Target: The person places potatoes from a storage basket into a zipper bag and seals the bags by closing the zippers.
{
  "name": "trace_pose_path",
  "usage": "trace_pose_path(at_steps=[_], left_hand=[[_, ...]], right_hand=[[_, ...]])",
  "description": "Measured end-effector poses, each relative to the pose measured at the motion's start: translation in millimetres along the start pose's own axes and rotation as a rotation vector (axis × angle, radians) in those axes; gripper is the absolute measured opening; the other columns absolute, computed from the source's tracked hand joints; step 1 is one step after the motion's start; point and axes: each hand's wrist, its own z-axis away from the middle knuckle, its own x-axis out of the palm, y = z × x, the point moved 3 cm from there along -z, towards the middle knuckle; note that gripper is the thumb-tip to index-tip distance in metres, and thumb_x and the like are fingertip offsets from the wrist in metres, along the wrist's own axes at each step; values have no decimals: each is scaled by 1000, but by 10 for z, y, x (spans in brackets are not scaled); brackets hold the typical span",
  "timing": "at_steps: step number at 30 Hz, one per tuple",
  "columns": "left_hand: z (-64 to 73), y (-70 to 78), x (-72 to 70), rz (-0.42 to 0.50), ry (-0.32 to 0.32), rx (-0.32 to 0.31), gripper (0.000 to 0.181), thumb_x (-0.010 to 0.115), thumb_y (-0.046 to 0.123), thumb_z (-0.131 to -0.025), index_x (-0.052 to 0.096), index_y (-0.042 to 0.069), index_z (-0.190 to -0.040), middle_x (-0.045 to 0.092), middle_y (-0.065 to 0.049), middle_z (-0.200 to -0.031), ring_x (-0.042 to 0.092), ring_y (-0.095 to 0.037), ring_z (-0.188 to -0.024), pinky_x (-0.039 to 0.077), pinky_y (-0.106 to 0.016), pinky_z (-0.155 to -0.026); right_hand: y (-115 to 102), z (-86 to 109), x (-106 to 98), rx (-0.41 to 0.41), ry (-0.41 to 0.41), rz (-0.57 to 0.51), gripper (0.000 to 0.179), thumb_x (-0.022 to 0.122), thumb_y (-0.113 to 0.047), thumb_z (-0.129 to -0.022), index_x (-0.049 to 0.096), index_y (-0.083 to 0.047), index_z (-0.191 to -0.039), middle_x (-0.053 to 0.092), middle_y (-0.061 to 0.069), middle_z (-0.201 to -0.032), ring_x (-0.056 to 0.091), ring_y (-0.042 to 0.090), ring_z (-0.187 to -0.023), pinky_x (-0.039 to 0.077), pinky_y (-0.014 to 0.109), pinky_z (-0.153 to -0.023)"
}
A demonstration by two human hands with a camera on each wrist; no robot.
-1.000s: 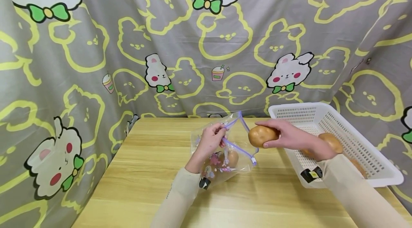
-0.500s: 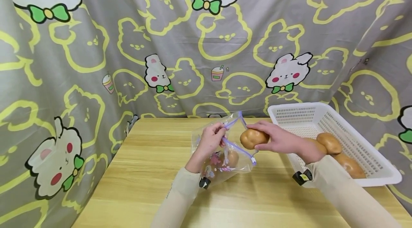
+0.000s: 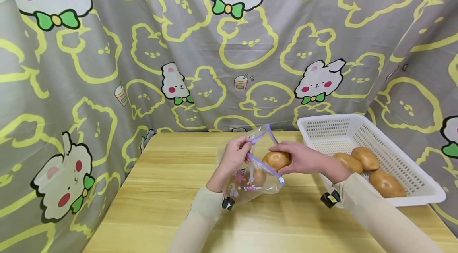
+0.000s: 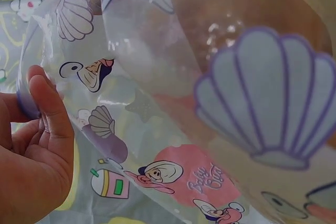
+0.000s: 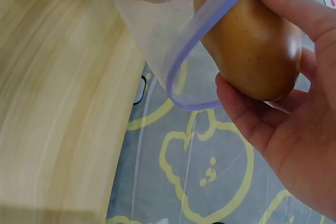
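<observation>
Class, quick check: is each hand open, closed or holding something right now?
Left hand: closed, pinching the clear bag at its purple-edged mouth.
Right hand: closed around a brown potato, partly inside the bag's mouth.

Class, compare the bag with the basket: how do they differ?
The bag is clear and printed; the basket is plain white with small openings. The bag is limp, whereas the basket looks stiff. The left hand pinches the bag; no hand holds the basket. Both have at least one potato inside.
</observation>
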Motion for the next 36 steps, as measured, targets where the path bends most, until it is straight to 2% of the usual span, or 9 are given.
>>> trace_pose_path(at_steps=[2,5,8,14,21,25,30,36], left_hand=[[13,45,1,7,-9,-8,18,47,3,-95,63,-6,-94,56,-9,-66,51,-13,-46,52,-37,-46],[67,202,-7,16,-20,-13,18,47,0,-95,61,-11,-95,56,-10,-66,50,-13,-47,48,-25,-43],[120,355,-14,16,-31,-17,18,46,-2,-95,60,-14,-96,56,-11,-66,50,-13,-47,46,-20,-44],[129,370,-12,5,-44,-9,18,47,-1,-95,60,-13,-95,55,-8,-66,50,-12,-48,46,-19,-45],[120,363,-17,11,-44,17,18,46,-2,-95,61,-13,-95,56,-9,-66,51,-13,-48,50,-26,-45],[113,356,-21,15,-41,18,18,46,-2,-95,61,-13,-95,55,-8,-65,50,-13,-48,51,-30,-46],[111,371,-24,8,-37,13,18,47,-3,-95,61,-14,-96,56,-9,-65,51,-13,-47,48,-24,-45],[107,382,-29,-4,-39,23,18,47,-3,-95,61,-14,-96,57,-11,-66,51,-13,-48,52,-32,-46]], right_hand=[[-5,-5,9,-6,10,17,64,81,-35,-74,58,-6,-126,59,4,-107,58,17,-90,52,30,-73],[-16,-18,22,-7,19,39,64,81,-36,-73,59,-6,-125,60,4,-107,59,17,-90,52,30,-72],[-32,-35,38,-13,4,33,64,82,-34,-72,60,-6,-125,60,5,-110,59,17,-92,52,29,-73],[-56,-58,60,-11,-54,5,61,82,-25,-74,58,-5,-126,59,7,-114,57,19,-96,52,28,-76],[-73,-49,75,34,-126,-36,59,76,-15,-78,53,-2,-131,56,11,-120,55,20,-99,51,28,-77],[-64,-37,66,53,-136,-54,58,74,-11,-80,51,-1,-132,56,12,-123,55,19,-99,51,29,-77],[-46,-36,58,61,-141,-92,55,74,-11,-81,52,-2,-131,58,10,-121,56,15,-92,53,33,-75],[-36,-47,52,45,-133,-110,49,74,-12,-81,57,-3,-126,61,8,-118,58,14,-90,53,41,-76]])
